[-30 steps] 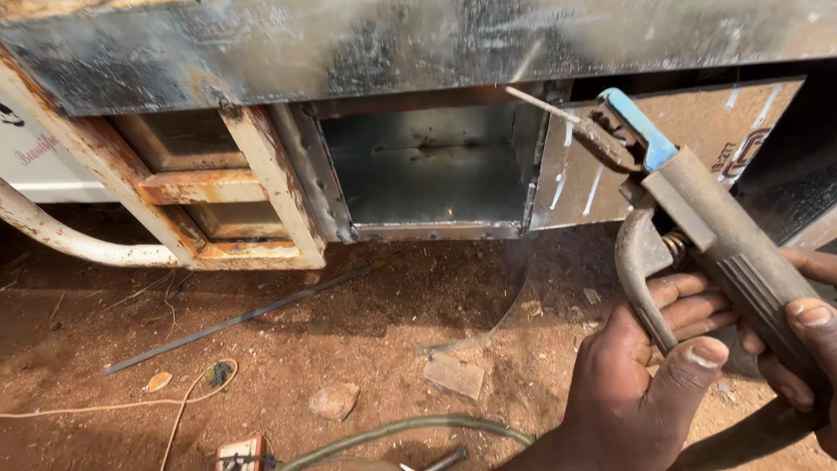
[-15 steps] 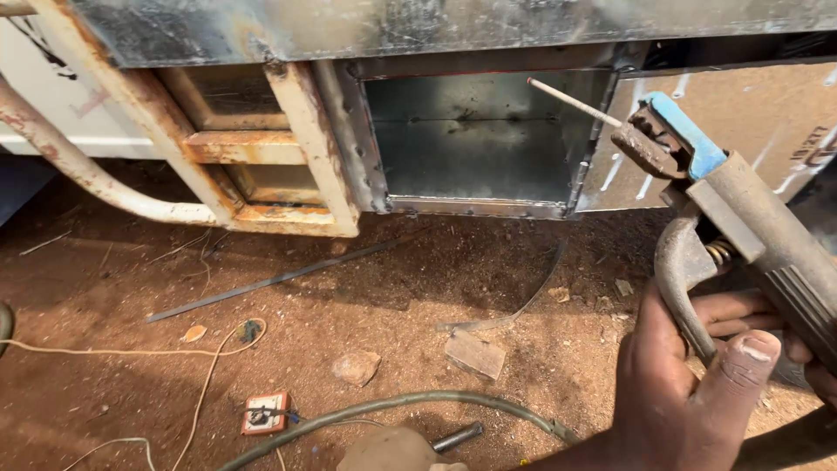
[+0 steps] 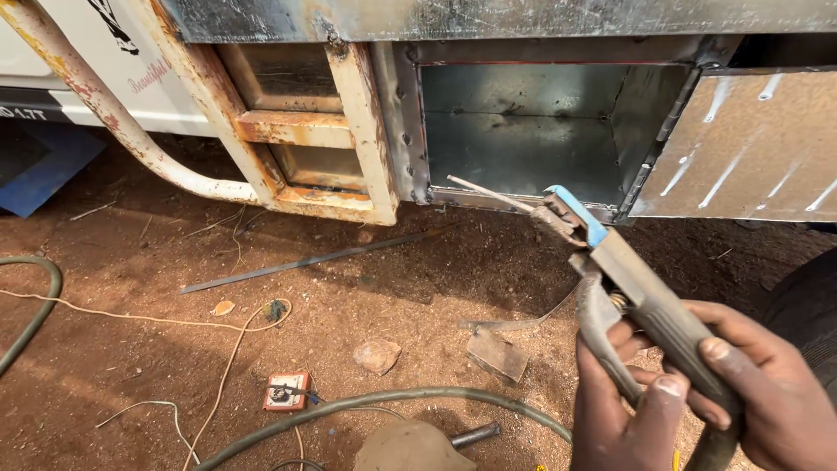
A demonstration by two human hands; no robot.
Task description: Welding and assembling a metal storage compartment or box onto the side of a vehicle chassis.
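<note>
A metal box (image 3: 532, 139) stands open in the vehicle's side at upper centre, above red dirt ground (image 3: 349, 288). At lower right, the right hand (image 3: 767, 392) and left hand (image 3: 623, 419) close their fingers around a welding holder (image 3: 645, 301), its rod (image 3: 493, 194) pointing toward the box's lower edge.

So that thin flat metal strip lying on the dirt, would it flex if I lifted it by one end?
The flat metal strip looks long and thin, so it would probably sag and wobble. Lying flat, it seems unlikely to roll.
</note>
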